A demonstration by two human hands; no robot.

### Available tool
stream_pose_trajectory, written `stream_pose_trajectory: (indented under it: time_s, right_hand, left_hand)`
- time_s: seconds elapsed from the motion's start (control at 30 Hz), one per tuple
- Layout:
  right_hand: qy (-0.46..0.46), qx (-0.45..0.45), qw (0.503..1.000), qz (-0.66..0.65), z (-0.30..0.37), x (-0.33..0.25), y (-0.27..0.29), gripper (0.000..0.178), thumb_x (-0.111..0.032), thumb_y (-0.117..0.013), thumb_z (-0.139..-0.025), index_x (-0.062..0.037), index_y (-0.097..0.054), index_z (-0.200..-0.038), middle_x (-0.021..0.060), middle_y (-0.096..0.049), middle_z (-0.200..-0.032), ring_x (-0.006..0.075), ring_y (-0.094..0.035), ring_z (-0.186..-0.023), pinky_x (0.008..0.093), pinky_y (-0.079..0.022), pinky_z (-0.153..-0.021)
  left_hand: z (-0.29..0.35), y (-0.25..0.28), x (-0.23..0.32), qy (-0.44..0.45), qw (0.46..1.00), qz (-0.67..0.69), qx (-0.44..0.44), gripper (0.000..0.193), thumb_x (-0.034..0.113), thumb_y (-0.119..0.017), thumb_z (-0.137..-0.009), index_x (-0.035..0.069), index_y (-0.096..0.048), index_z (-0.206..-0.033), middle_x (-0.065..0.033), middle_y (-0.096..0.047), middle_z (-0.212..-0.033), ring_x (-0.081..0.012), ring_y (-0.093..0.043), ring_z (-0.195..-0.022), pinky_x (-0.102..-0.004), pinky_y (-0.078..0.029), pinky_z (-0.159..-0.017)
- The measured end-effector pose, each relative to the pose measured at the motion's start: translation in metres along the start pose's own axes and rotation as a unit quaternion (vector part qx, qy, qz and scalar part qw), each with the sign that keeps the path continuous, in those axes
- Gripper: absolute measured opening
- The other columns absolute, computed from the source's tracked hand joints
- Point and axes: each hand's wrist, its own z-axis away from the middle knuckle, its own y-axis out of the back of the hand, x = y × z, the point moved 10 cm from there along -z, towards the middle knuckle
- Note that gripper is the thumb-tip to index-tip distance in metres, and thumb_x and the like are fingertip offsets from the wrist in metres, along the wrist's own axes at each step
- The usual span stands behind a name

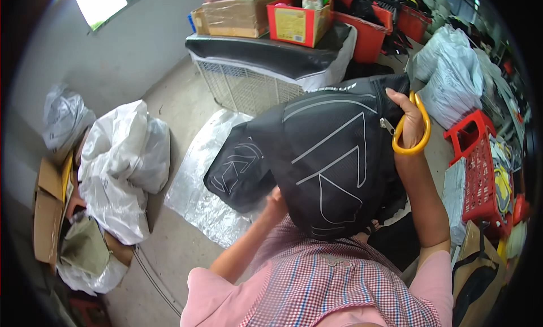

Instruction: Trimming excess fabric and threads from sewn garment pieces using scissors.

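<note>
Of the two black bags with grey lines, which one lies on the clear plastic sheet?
The left bag, smaller in view, lies on the clear plastic sheet; the larger-looking right bag is held up at its edge by the right grip.

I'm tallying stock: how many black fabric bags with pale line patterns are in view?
2. One black fabric bag is held in the right hand; the other patterned bag lies on the clear plastic sheet. More may be hidden underneath.
</note>
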Motion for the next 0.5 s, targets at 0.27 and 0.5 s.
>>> stream_pose_trajectory:
  time_s: [0.27, 0.5]
  right_hand:
    - [0.115, -0.069, 0.989, -0.065, -0.072, 0.04, -0.111, 0.017, -0.018, -0.067, -0.08, -0.0021, -0.062, -0.084, 0.0077, -0.065, -0.083, 0.0148, -0.061, -0.073, 0.022, -0.046, -0.074]
    - [0.004, -0.107, 0.99, -0.093, -0.089, 0.118, -0.183, 0.018, -0.006, -0.063, -0.079, -0.0064, -0.055, -0.094, 0.0071, -0.06, -0.092, 0.0115, -0.055, -0.083, 0.0237, -0.041, -0.074]
  left_hand:
    - [-0.018, 0.038, 0.133, -0.115, 0.942, -0.023, 0.314, 0.035, 0.013, -0.071, -0.081, -0.004, -0.057, -0.108, -0.0115, -0.065, -0.096, -0.0169, -0.062, -0.082, -0.0268, -0.05, -0.075]
    - [-0.047, 0.156, 0.259, -0.229, 0.903, -0.243, 0.27, 0.034, 0.013, -0.074, -0.082, -0.005, -0.06, -0.108, -0.0098, -0.067, -0.092, -0.0122, -0.061, -0.074, -0.0223, -0.05, -0.068]
